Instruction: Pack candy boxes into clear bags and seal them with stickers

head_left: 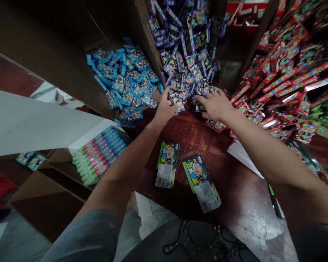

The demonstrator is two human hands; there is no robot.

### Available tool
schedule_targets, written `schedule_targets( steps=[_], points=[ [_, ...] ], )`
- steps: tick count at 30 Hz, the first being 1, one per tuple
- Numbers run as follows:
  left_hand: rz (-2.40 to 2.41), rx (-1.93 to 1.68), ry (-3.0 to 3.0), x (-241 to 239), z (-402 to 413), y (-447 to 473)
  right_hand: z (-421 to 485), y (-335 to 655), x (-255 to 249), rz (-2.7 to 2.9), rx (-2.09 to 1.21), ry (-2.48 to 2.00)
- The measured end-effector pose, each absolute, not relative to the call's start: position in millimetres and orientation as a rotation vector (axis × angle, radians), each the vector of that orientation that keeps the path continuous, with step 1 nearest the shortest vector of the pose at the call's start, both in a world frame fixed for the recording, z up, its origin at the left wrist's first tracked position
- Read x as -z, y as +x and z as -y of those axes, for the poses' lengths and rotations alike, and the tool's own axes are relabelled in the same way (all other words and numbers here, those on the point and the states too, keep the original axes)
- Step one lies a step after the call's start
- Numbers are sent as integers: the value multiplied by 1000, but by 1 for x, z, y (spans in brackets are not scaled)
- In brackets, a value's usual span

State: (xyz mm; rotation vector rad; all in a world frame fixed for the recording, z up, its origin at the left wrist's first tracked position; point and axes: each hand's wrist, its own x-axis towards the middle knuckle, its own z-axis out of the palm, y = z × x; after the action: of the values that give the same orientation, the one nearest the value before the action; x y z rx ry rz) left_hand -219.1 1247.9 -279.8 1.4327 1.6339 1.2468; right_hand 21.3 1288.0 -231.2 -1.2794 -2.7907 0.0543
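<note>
A heap of small purple packets [184, 78] with colourful prints spills toward me between cardboard walls. At its near left edge, my left hand [164, 108] has thumb and fingers closed around a purple packet [179, 105]. My right hand [217, 104] is at the near right edge, its fingers curled over another dark purple packet [199, 106], which it partly hides. Nearer to me, two flat printed packages lie on the dark red table [186, 129]: the left package [168, 163] is almost straight, and the right package [200, 182] is tilted.
Blue packets [128, 80] are heaped on the left, beyond a cardboard divider [149, 36]. Red packets [284, 72] are piled on the right, with green packets [326, 114] at the far edge. An open carton at lower left holds rows of coloured packets [98, 153].
</note>
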Motion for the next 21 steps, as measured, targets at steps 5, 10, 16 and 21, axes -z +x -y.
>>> schedule_targets(
  steps=[5, 10, 16, 21],
  points=[
    [-1243, -988, 1199, 257, -1149, -170, -1194, 91, 213, 2462, -713, -1019],
    [-964, -709, 1404, 270, -1076, -110, -1076, 190, 263, 1895, -1356, -1211],
    [-846, -457, 1618, 309, -1054, -41, -997, 245, 295, 2055, -1213, -1394],
    [-1009, -247, 2069, 298, -1046, -18, -983, 250, 287, 2242, -845, -1621]
  ],
)
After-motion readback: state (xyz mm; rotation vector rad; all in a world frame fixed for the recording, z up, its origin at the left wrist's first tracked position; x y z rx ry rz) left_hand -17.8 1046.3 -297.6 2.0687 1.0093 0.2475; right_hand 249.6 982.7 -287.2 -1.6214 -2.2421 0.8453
